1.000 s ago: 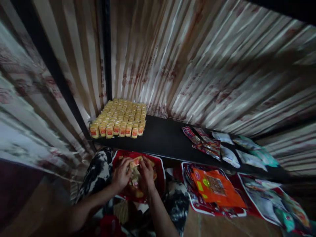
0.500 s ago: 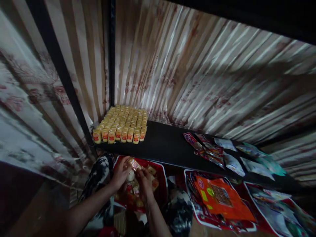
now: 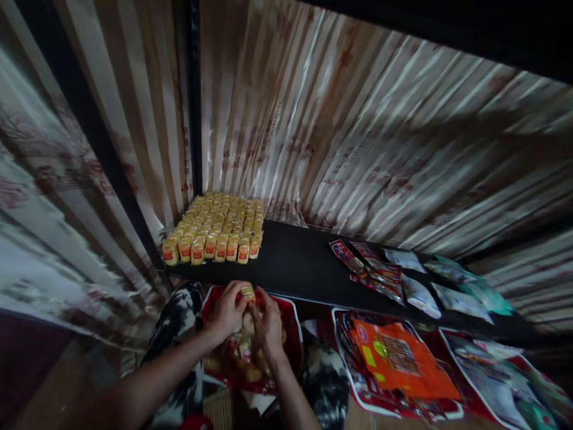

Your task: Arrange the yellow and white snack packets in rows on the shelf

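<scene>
Between my two hands is a small wrapped yellow snack cake (image 3: 247, 292), held above a red basket (image 3: 293, 334). My left hand (image 3: 227, 312) curls its fingers around the cake from the left. From the right, my right hand (image 3: 267, 322) closes on the same piece with thumb and fingers. Below them, more wrapped snack pieces (image 3: 244, 352) lie loose in the basket; my hands partly cover them. Rows of matching yellow snack cakes (image 3: 219, 230) with red labels stand upright at the left end of the black shelf (image 3: 286, 257).
Red and silver packets (image 3: 376, 272) and white and green bags (image 3: 470, 289) lie on the shelf's right half. A second basket (image 3: 358, 394) holds an orange package (image 3: 398, 358); a third basket (image 3: 465, 382) is beside it. Striped plastic sheeting (image 3: 313, 119) hangs behind, with a dark post (image 3: 196, 107) at left.
Both hands have drawn closer together around the snack cake, which now stands more upright between the fingers. The whole view has shifted slightly.
</scene>
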Demonstrator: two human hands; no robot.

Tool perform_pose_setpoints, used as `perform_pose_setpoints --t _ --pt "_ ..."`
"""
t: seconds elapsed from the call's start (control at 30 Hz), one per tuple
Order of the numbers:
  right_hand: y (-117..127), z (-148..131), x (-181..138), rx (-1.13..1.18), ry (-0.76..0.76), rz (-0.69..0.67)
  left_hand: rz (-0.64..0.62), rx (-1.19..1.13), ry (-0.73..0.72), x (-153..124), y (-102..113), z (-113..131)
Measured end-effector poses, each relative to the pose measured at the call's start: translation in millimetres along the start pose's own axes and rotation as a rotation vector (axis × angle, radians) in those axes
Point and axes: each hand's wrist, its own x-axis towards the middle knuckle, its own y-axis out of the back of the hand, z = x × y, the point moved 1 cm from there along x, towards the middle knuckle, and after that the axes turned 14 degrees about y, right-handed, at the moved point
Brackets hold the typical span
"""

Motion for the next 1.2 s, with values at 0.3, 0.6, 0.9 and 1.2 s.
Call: perform_pose_setpoints --t 0.3,0.6,0.9,1.2 --pt "-11.2 17.3 54.9 0.121 0.01 0.055 0.036 0.016 -0.135 35.7 -10.2 14.8" --pt "-32.2 42.1 105.9 0.032 -0.048 0.16 0.097 0.233 -0.123 57.7 -24.3 -15.6" --pt "-46.3 42.1 114.9 -0.043 0.0 0.118 0.041 0.307 -0.105 67.3 -21.5 -11.0" --pt "-51.5 41.2 112.7 -0.065 -0.007 0.126 0.05 0.338 -0.14 71.6 -27.3 -18.6"
